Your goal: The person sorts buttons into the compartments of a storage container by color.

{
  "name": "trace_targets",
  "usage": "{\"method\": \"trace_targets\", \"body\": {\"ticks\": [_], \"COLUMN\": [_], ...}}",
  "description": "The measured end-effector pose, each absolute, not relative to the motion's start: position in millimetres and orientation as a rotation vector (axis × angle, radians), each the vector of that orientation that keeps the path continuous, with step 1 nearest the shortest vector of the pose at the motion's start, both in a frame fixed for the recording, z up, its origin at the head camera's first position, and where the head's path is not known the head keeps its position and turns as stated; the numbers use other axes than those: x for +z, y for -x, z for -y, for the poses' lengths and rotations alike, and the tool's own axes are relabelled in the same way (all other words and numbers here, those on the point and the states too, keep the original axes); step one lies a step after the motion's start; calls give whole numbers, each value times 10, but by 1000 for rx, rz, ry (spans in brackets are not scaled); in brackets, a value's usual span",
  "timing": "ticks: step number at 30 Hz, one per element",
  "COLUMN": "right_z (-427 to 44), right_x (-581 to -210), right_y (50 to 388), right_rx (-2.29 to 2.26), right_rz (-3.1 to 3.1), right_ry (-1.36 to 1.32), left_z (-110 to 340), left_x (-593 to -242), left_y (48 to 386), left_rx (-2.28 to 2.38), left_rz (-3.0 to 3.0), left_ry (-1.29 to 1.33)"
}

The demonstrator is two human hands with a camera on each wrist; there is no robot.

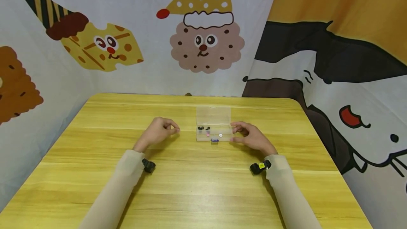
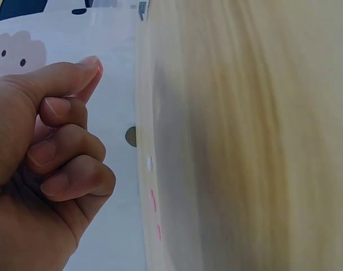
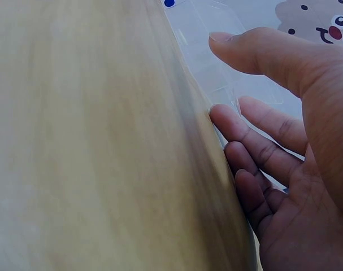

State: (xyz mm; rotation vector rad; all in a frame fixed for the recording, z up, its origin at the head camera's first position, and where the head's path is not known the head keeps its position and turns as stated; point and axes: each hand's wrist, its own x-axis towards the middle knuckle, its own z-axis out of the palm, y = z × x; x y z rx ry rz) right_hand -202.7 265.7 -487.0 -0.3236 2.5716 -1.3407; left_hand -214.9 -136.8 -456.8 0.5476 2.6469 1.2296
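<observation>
A clear plastic box (image 1: 224,130) lies on the table with its see-through lid (image 1: 213,115) raised at the back. Inside, several small black pieces (image 1: 201,128) sit at the left, with a pink piece (image 1: 208,135) and a white ring (image 1: 220,135) nearer the front. My left hand (image 1: 158,130) hovers left of the box, thumb and index tips together, other fingers curled. Nothing shows between those tips in the left wrist view. Beside the box's right end, my right hand (image 1: 251,136) has its thumb and fingers spread apart; whether they touch it is unclear.
A wood-grain table (image 1: 197,186) carries the box near its far side. Behind it hangs a cartoon-printed cloth (image 1: 127,80). Small pink marks (image 2: 153,200) show along the table's edge in the left wrist view; their kind is unclear.
</observation>
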Motion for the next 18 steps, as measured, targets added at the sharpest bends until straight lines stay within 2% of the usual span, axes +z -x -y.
{"method": "trace_targets", "body": {"ticks": [18], "right_z": [-2659], "right_x": [-4904], "right_y": [2033], "right_rx": [-1338], "right_rz": [-2584], "right_ry": [308], "left_z": [1013], "left_x": [-4548], "left_y": [2197], "left_rx": [1329], "left_rz": [-2588], "left_ry": [-597]}}
